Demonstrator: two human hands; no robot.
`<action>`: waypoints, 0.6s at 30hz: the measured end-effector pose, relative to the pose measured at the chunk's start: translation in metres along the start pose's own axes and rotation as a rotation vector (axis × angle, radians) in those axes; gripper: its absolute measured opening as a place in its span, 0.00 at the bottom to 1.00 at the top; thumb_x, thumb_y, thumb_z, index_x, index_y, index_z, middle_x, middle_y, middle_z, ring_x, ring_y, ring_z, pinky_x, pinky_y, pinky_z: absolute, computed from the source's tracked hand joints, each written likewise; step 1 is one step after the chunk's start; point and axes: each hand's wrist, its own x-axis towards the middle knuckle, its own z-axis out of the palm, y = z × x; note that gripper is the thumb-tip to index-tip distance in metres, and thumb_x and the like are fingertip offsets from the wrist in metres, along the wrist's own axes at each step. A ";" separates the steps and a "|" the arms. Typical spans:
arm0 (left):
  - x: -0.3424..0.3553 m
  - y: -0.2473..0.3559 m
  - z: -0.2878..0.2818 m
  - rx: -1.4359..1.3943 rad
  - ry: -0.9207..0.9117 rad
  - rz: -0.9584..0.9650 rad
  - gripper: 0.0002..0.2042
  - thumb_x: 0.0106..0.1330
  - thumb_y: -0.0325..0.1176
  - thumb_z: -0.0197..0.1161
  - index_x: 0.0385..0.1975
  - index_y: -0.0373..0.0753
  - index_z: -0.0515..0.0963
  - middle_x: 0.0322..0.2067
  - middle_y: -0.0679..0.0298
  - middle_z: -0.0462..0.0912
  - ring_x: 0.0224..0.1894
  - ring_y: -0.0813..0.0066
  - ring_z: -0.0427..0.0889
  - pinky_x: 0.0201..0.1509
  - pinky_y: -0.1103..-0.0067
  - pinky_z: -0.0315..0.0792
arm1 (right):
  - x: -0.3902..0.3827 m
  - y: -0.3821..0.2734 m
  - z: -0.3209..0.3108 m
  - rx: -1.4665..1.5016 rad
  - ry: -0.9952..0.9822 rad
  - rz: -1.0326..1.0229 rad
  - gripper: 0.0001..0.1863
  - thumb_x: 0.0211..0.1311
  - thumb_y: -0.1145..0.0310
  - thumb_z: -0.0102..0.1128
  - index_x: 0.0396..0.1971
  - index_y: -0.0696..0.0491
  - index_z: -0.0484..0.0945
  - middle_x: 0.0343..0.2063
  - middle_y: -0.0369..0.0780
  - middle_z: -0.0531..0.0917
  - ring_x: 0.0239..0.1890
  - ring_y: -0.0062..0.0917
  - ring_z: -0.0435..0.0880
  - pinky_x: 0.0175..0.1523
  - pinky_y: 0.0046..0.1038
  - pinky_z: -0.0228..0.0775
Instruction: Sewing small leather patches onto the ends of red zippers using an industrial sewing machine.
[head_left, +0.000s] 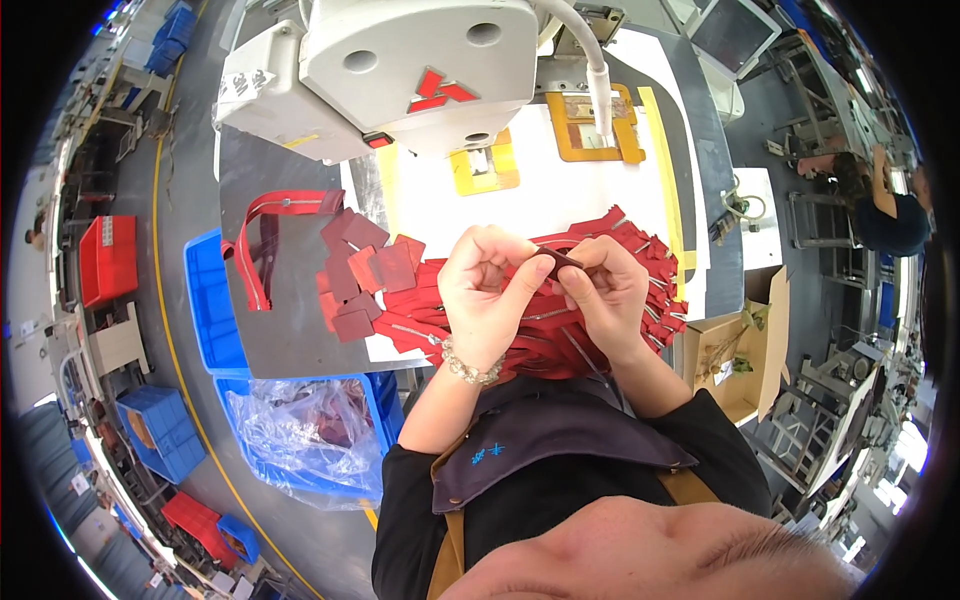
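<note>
My left hand (490, 285) and my right hand (607, 300) meet over the table's front part. Between thumbs and fingertips they pinch a small dark red patch (562, 261), which looks bent or folded. Beneath both hands spreads a thick pile of red zippers (545, 345) with pale teeth. Left of my left hand lie several loose dark red square patches (352, 270), overlapping one another. Farther left, a red zipper strip (254, 250) bends over the grey tabletop and hangs by its edge. My palms hide part of the pile.
A white machine head (420, 70) overhangs the table's far side. Beyond my hands are two yellow frames (512, 178) (632, 130) on a white sheet. A blue bin (375, 400) with clear plastic stands lower left; an open cardboard box (745, 385) sits at right.
</note>
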 end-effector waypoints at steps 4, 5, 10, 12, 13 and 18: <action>0.008 0.006 -0.021 0.419 -0.288 -0.175 0.03 0.67 0.26 0.55 0.34 0.35 0.69 0.24 0.69 0.74 0.27 0.86 0.70 0.31 0.86 0.66 | 0.000 -0.001 -0.002 -0.008 -0.023 0.004 0.03 0.63 0.77 0.57 0.33 0.60 0.73 0.23 0.34 0.78 0.22 0.07 0.70 0.25 0.11 0.60; 0.012 0.011 -0.028 0.593 -0.431 -0.192 0.08 0.70 0.33 0.51 0.33 0.34 0.70 0.22 0.68 0.74 0.24 0.84 0.68 0.28 0.84 0.63 | 0.000 -0.001 -0.002 -0.007 -0.023 0.003 0.03 0.63 0.77 0.57 0.33 0.60 0.73 0.23 0.34 0.78 0.22 0.07 0.70 0.25 0.11 0.60; 0.012 0.016 -0.021 0.725 -0.425 -0.036 0.07 0.66 0.30 0.55 0.28 0.33 0.72 0.19 0.57 0.69 0.21 0.66 0.69 0.27 0.75 0.65 | 0.000 0.000 -0.002 0.023 -0.020 0.062 0.03 0.63 0.76 0.57 0.33 0.59 0.73 0.24 0.34 0.79 0.22 0.07 0.70 0.25 0.11 0.60; 0.011 0.016 -0.019 0.756 -0.400 0.005 0.07 0.65 0.29 0.55 0.27 0.33 0.72 0.19 0.56 0.70 0.21 0.62 0.69 0.27 0.75 0.65 | 0.001 -0.001 -0.001 0.029 -0.011 0.069 0.03 0.63 0.76 0.57 0.33 0.59 0.73 0.23 0.34 0.79 0.22 0.07 0.70 0.25 0.11 0.60; 0.010 0.017 -0.018 0.784 -0.390 0.024 0.07 0.65 0.29 0.56 0.26 0.33 0.72 0.19 0.57 0.70 0.21 0.62 0.70 0.26 0.74 0.65 | 0.001 -0.002 -0.001 0.036 -0.006 0.078 0.03 0.63 0.76 0.57 0.33 0.59 0.73 0.23 0.34 0.79 0.21 0.07 0.70 0.25 0.11 0.60; 0.010 0.018 -0.012 0.823 -0.364 0.086 0.06 0.63 0.28 0.57 0.25 0.34 0.73 0.19 0.57 0.71 0.21 0.62 0.71 0.26 0.74 0.65 | 0.002 0.000 -0.004 0.059 -0.003 0.090 0.04 0.63 0.75 0.58 0.32 0.58 0.73 0.23 0.34 0.78 0.21 0.07 0.70 0.24 0.11 0.60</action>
